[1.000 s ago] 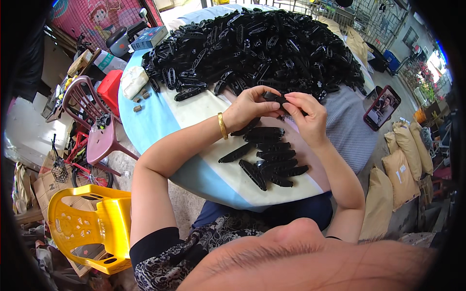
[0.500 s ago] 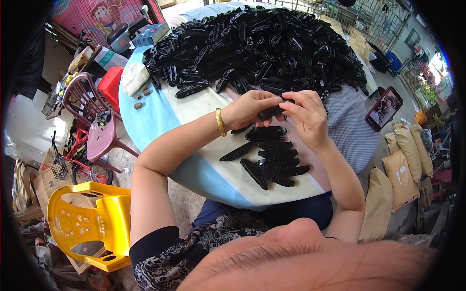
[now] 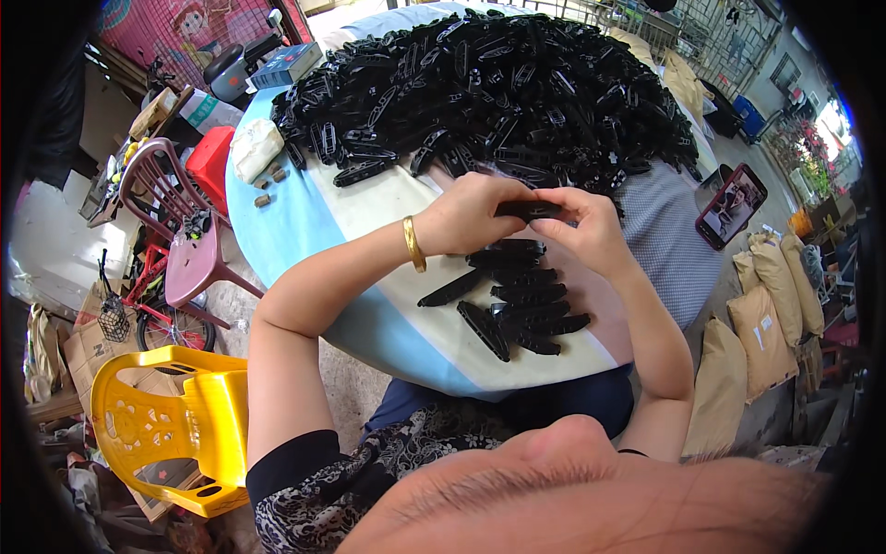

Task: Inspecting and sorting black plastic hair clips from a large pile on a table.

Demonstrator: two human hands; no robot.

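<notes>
Both hands meet above the round desk (image 3: 305, 222): left hand (image 3: 471, 217) and right hand (image 3: 591, 231) each pinch an end of one black plastic piece (image 3: 531, 210), long axis lying left-right between them. I note sorted pieces (image 3: 517, 295) just below, big black heap (image 3: 489, 92) beyond, phone (image 3: 731, 205) right, yellow chair (image 3: 166, 425) beside.

left hand (image 3: 471, 217): gold bangle (image 3: 412, 244) | sleeve (image 3: 305, 480): short, black patterned | legs: dark blue

We see bright, even daylight on the round table (image 3: 305, 222), sharp there, edges bending into a dark rim.
</notes>
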